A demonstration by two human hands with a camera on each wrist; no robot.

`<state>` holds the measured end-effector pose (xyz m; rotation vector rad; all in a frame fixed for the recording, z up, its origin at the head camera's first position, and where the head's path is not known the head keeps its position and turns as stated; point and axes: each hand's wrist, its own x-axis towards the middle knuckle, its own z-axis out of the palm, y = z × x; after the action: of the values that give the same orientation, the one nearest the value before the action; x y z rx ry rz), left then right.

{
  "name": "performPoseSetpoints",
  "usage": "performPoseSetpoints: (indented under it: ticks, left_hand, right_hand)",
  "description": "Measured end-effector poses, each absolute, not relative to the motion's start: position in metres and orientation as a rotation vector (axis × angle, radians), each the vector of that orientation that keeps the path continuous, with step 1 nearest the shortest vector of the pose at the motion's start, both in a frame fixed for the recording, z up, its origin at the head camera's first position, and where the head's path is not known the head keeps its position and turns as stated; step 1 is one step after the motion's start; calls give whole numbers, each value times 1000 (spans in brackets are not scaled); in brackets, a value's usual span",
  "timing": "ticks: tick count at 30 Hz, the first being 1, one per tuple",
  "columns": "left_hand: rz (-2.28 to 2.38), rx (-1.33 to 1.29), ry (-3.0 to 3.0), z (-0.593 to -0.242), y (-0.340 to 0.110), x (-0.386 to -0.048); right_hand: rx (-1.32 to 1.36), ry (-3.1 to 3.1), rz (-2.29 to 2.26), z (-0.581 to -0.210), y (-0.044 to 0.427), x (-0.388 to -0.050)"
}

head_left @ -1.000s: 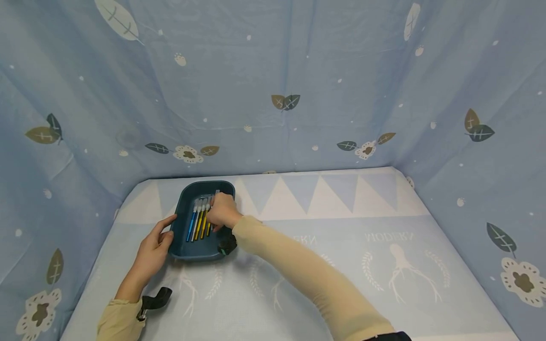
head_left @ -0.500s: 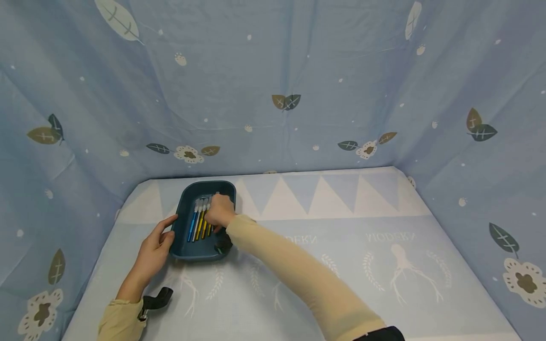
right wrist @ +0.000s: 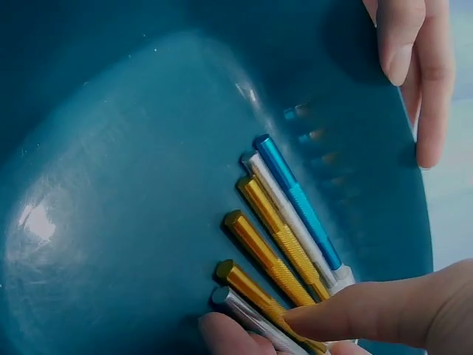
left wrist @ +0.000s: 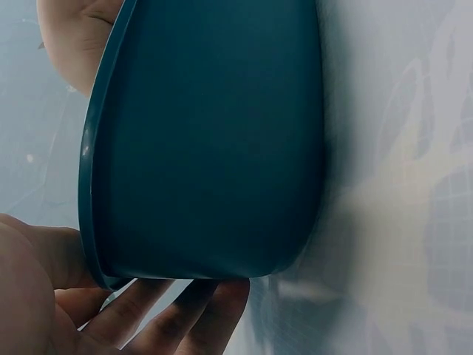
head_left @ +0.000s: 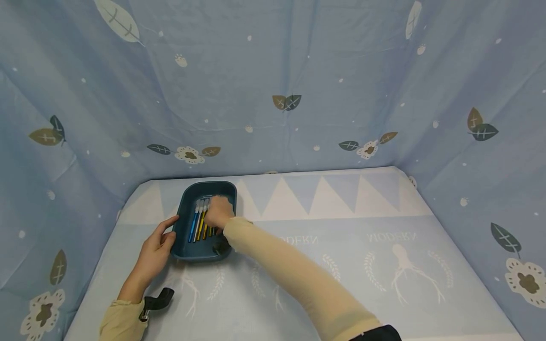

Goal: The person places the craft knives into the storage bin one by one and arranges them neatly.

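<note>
A dark teal tray (head_left: 200,258) stands at the table's left. My left hand (head_left: 152,253) grips its left side, with fingers (left wrist: 151,314) against the outer wall and a fingertip over the rim in the right wrist view. Inside lie several slim craft knives with knurled metal handles in a row: a blue one (right wrist: 299,200), a silver one (right wrist: 284,207) and gold ones (right wrist: 270,248). My right hand (head_left: 219,213) reaches into the tray from the right. Its thumb presses a gold craft knife (right wrist: 251,288) and its fingers lie beside the outermost silver one (right wrist: 247,314), pinching at this end of the row.
A pale patterned cloth (head_left: 341,270) covers the table. Blue printed curtains (head_left: 273,61) hang behind and at both sides. A black wrist mount (head_left: 159,299) sticks out beside my left wrist, and another dark one sits low by the right wrist over the tray.
My right hand and forearm have shifted slightly left and lower over the craft knives, covering more of the row's right end. The left hand stays at the tray's side.
</note>
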<state>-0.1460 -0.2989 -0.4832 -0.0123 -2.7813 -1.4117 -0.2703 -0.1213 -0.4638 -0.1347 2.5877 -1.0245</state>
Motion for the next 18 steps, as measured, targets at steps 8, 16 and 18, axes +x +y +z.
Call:
performPoseSetpoints:
  ticks: [8, 16, 18]
  left_hand:
    - [-1424, -33, -2774, -484, -300, -147]
    - [-1246, -134, -2745, -483, -292, -148]
    - [-1178, -175, -2728, -479, -287, -145]
  right_hand:
    - [-190, 2448, -1188, -438, -103, -264]
    - [-185, 2122, -1602, -406, -69, -248]
    - [-200, 2045, -1658, -401, -59, -245]
